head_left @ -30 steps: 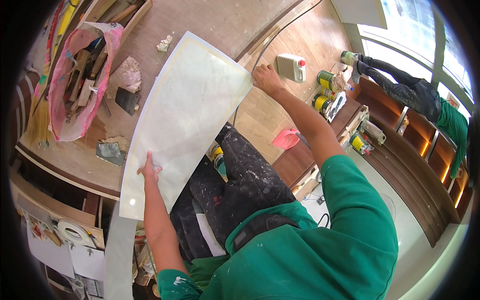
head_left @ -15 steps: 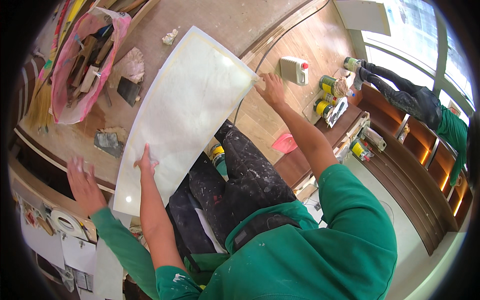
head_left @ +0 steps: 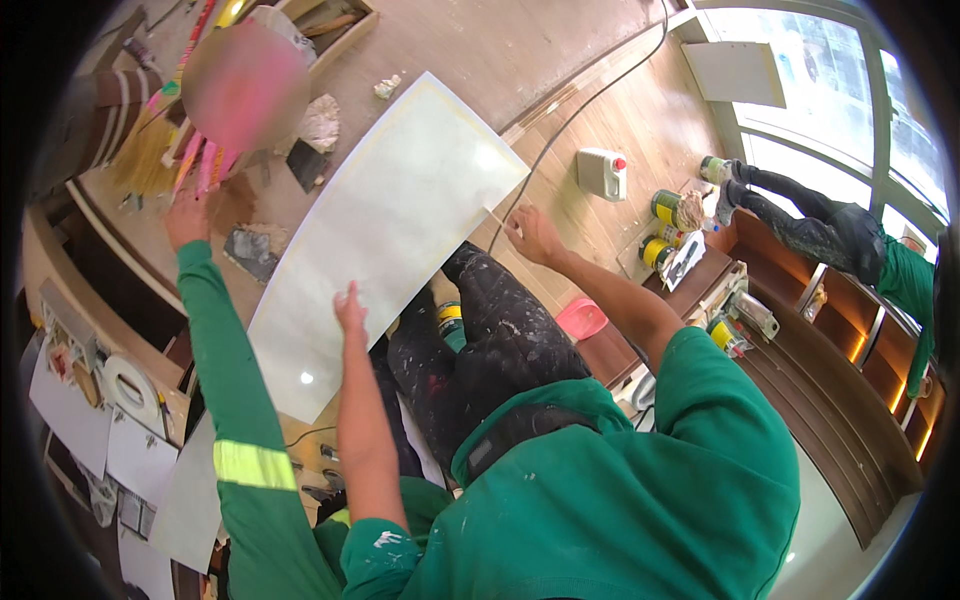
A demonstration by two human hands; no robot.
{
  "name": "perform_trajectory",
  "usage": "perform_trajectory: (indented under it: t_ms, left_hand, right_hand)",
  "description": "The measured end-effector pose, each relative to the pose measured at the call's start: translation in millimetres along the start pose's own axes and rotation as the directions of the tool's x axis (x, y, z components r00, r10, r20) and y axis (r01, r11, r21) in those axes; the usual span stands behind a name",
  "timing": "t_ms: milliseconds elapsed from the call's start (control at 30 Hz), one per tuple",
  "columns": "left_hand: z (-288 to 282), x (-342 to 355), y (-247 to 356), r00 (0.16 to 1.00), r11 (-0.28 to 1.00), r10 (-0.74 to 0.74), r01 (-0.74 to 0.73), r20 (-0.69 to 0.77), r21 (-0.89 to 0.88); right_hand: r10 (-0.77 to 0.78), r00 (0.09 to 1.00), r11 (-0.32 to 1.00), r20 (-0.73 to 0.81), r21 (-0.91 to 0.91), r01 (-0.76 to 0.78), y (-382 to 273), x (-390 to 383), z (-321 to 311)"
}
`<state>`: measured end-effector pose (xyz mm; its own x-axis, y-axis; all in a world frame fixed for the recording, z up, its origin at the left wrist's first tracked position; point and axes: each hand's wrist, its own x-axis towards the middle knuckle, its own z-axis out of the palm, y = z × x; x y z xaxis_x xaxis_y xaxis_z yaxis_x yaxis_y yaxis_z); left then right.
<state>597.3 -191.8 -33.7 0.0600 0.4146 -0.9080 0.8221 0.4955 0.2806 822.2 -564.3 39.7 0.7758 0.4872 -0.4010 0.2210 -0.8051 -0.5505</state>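
Across the wooden floor (head_left: 600, 60) lies a large white panel (head_left: 390, 230), flat and slanting, its far corner beside a cable (head_left: 575, 115); left hand (head_left: 350, 305) rests released, fingers spread, on its near edge, right hand (head_left: 535, 235) at its right edge pinches a thin pale stick (head_left: 500, 220). Panel is laid down but judged not yet fixed, both hands remaining on it. Right of the panel: white jug with red cap (head_left: 602, 172), yellow-green cans (head_left: 665, 210), contents hidden; pink tub (head_left: 582, 318), contents unclear; beyond its left edge, another person's green sleeve (head_left: 215, 340).
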Motion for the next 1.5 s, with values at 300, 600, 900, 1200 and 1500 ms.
perform_trajectory:
  t_ms: [300,600,900,1200,1500]
  left_hand:
    - [48,-119,-52,0.933,0.998,0.046,-0.025,0.357,-0.065]
    - [2,-181,-122,0.984,0.889,-0.008,0.088,0.176,-0.450]
    - [22,-227,-133,0.999,0.651,0.038,-0.001,0.031,-0.759]
    - [85,-231,-198,0.998,0.683,0.049,-0.069,-0.048,-0.727]
    - [132,-284,-268,0.940,0.209,-0.270,-0.154,-0.208,-0.966]
  right_hand:
    - [-0.131,0.977,0.958,0.167,0.276,0.081,-130,-86,-13]
    - [-0.361,0.838,0.909,0.410,0.355,0.218,-223,-124,-58]
    - [-0.473,0.606,0.877,0.640,0.406,0.256,-265,-83,-126]
    - [-0.636,0.344,0.758,0.691,0.475,0.446,-287,-66,-145]
    - [-0.540,0.315,0.796,0.780,0.352,0.493,-283,-48,-140]
